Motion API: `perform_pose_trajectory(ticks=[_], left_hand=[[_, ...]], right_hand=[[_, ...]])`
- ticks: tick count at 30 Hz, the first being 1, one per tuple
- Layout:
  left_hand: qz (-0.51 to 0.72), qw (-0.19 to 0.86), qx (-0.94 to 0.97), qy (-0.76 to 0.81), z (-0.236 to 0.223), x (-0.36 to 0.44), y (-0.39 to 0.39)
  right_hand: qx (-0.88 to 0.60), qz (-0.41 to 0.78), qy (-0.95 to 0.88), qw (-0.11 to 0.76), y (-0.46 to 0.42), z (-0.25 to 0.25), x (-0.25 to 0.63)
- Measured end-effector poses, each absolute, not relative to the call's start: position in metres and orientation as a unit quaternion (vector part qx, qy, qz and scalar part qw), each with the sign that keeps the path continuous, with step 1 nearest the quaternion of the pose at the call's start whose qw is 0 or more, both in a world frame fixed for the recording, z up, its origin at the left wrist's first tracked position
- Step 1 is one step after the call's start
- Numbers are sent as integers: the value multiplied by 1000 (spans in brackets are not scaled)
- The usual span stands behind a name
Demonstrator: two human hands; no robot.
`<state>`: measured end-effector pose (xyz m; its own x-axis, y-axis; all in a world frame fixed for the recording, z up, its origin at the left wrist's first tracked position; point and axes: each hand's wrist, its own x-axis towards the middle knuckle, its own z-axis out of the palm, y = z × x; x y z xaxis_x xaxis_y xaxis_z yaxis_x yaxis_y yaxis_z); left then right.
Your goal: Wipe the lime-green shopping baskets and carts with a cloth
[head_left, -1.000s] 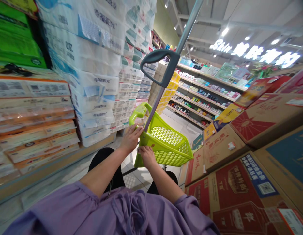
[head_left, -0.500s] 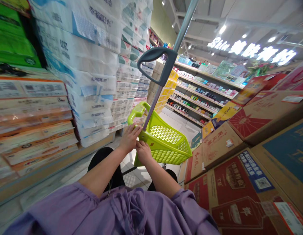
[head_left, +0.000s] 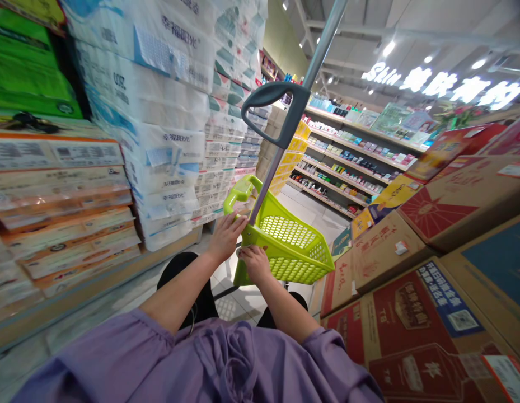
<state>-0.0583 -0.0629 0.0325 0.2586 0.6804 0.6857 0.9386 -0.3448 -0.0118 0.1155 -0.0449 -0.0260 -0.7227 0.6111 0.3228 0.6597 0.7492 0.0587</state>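
Observation:
A lime-green shopping basket on a trolley frame (head_left: pixel 293 235) stands before my knees, its side walls pierced with holes. From its near corner a tilted grey metal pole (head_left: pixel 266 184) rises, carrying a dark grey loop handle (head_left: pixel 280 115). My left hand (head_left: pixel 224 238) is closed over the corner at the pole's foot, below the green grip (head_left: pixel 239 193); its thumb is hidden. Against the basket's near wall, my right hand (head_left: pixel 255 264) has its fingers bent and pressed together. A small whitish bit shows at its fingertips, too small to name.
Stacked tissue packs (head_left: pixel 171 140) rise on the left beside orange-banded packs (head_left: pixel 75 224). Cardboard cartons (head_left: pixel 411 313) crowd the right side. Shelves of small boxes (head_left: pixel 347 151) stand at the back, across a tiled floor (head_left: pixel 230 271).
My right hand has shifted slightly right and down along the basket's near wall, opening a gap from my left hand. My left hand stays at the corner. The whole view has drifted a little.

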Motion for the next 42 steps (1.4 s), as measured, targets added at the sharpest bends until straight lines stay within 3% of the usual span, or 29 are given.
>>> perform_pose_trajectory(ticks=[4, 9, 15, 19, 24, 28, 33, 42], left_hand=[[-288, 223, -762, -535, 32, -58, -63], [-292, 222, -761, -535, 33, -58, -63], [-305, 220, -760, -530, 35, -57, -63], [-308, 221, -761, -527, 33, -58, -62], [-309, 222, -758, -529, 32, -58, -61], [-309, 223, -758, -529, 32, -57, -62], [-312, 224, -758, -528, 32, -57, -62], [-308, 220, -758, -531, 30, -58, -59]], right_hand=[[-354, -60, -929, 88, -46, -37, 121], [-346, -75, -926, 130, -44, -32, 124], [-373, -51, -925, 44, -50, -34, 123], [-362, -68, -925, 95, -52, -35, 121], [-371, -60, -924, 76, -51, -33, 122], [-362, -80, -918, 138, -50, -34, 124], [-394, -72, -908, 122, -48, -45, 132], [-438, -57, -879, 180, -32, -51, 158]])
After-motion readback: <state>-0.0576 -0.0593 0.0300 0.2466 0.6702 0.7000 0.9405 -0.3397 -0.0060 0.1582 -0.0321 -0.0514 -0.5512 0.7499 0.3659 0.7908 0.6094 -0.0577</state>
